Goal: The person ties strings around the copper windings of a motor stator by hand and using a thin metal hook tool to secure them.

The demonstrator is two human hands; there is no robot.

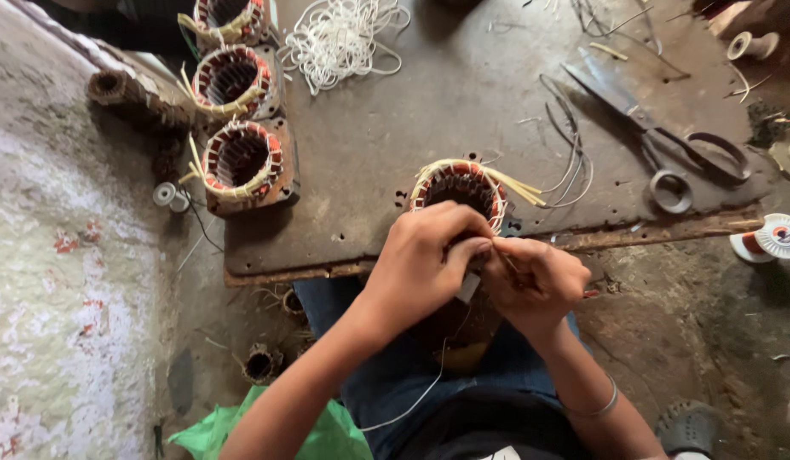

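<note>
The left hand (420, 260) is closed over the near rim of a stator (459, 192), fingers curled around its winding. The stator stands at the near edge of the bench (429, 111), partly over the person's lap, its red-and-white coil ring facing up with pale sleeves (518, 183) fanning out to the right. The right hand (536, 281) sits just beside the left, touching it, its fingers pinched shut on something thin; what exactly it grips is too small to tell. A small white tag (468, 287) shows between the two hands. A thin white thread (416, 396) trails down from the hands across the lap. A bangle (593, 407) circles the right wrist.

On the left end of the bench three more stators (239, 162) stand in a row, running away from the person, each with similar red coils. A tangle of white cord (340, 38) lies at the far middle. Large scissors (659, 136) lie to the right, well apart from the hands, handles toward the near edge. Loose grey wires (570, 162) curl between the scissors and the held stator. A white spool (774, 236) with red wire rests off the right end of the bench, and a small spool (169, 196) lies by the left end. A green bag (327, 434) lies on the floor beside the left forearm.
</note>
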